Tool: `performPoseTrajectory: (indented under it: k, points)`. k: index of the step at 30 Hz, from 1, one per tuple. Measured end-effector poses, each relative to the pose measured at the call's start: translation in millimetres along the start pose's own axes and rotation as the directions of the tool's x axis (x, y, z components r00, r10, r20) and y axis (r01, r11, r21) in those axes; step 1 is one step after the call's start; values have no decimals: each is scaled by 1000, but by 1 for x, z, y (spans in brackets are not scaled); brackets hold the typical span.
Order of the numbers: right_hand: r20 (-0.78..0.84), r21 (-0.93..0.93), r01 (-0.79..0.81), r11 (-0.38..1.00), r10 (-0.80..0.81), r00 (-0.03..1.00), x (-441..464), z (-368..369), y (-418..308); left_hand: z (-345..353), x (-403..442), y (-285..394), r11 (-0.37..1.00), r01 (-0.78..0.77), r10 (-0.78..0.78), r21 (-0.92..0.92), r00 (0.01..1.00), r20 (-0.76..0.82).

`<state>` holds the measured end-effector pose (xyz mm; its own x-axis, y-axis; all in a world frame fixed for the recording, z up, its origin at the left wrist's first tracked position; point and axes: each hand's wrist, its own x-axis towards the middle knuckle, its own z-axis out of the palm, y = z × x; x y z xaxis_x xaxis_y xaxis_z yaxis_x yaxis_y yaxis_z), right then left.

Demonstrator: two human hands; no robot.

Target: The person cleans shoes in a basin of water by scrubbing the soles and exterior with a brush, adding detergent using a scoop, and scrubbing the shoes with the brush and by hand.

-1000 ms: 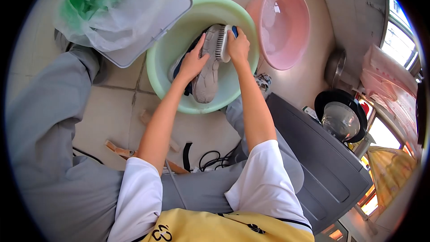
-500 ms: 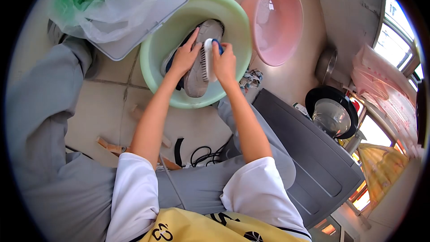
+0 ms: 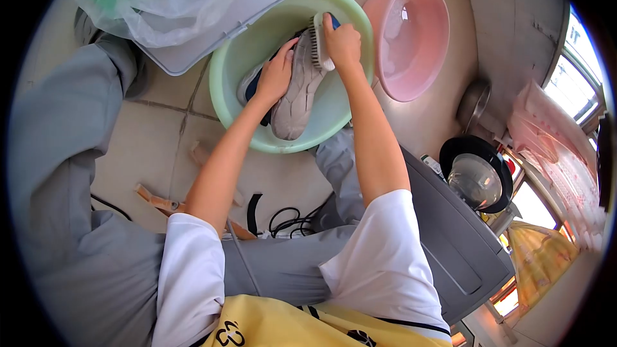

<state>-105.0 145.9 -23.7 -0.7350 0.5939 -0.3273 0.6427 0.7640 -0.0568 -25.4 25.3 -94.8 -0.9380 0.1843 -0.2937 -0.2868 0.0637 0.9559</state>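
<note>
Left hand (image 3: 276,78) is gripping a shoe (image 3: 297,99) inside the pale green basin (image 3: 222,103), its grey sole facing upward. Right hand (image 3: 343,45) is grasping a blue-and-white scrub brush (image 3: 319,44), bristles meeting the sole's edge toward the far end. Pink basin (image 3: 411,45) is sitting just beside the green one.

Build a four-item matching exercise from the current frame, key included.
1. Brush
2. Shoe
3. Pink basin
4. Plastic bag

A. To the right of the green basin in the picture
B. Held by the left hand
C. Partly green, at upper left
D. Held in the right hand

Pairs: 1-D, 2-B, 3-A, 4-C
</note>
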Motion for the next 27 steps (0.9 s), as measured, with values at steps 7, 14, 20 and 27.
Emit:
performPoseTrajectory:
  k: [7,14,20,27]
  points:
    - [55,18,128,992,-129,990,-62,2,15,-2,-14,-2,983,184,-183,-2,982,51]
    - [265,124,75,989,-106,958,-110,-12,39,2,-18,-11,978,189,-193,-87,981,-31]
    - [59,66,-29,997,25,998,-80,14,35,7,-13,-22,986,147,-139,80,986,-93]
    - [140,48,-184,982,176,974,-23,7,29,6,-16,-16,987,128,-120,97,989,-82]
